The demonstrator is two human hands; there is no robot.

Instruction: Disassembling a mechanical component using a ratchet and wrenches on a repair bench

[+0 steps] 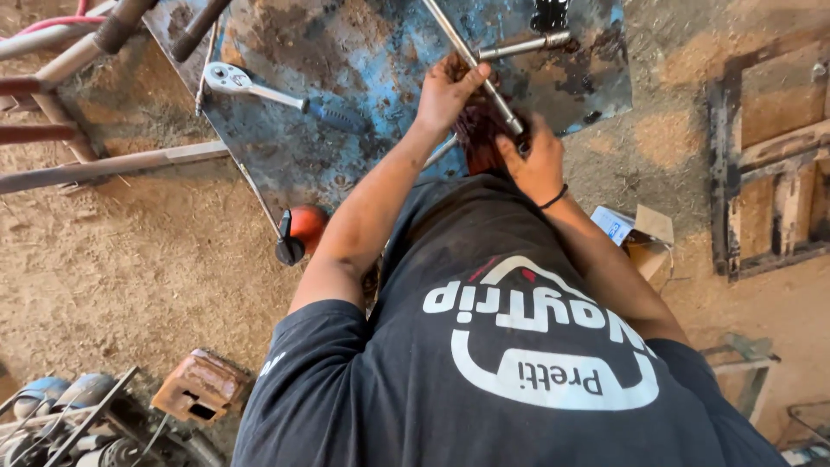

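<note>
While the view looks down over the person's dark printed shirt [510, 346], both bare hands meet at a long metal bar [480, 73] above a worn blue steel plate [346, 52] that lies on the dirt floor [138, 259]. The left hand [448, 86] is closed around the bar, fingers [471, 76] curled over it and thumb side toward the body. The right hand [536, 160] grips the same bar lower down, wrapped tight near a dark fitting, with a black band [553, 197] on its wrist. A second, shorter metal rod [523, 45] branches off the bar toward the right, so the two form a cross shape (likely one tool, though the joint is partly hidden by the left hand). Under the hands sits a reddish-brown part [478, 138], blurred and mostly covered; what it is cannot be told.

A ratchet wrench [277, 93] with a dark grip lies apart on the plate, well left of the hands. An orange ball-like object with a black piece [298, 229] rests at the plate's near edge, beside the left forearm. A small cardboard box [635, 238] lies by the right elbow, and a rusty metal block [201, 385] sits on the floor at lower left.
</note>
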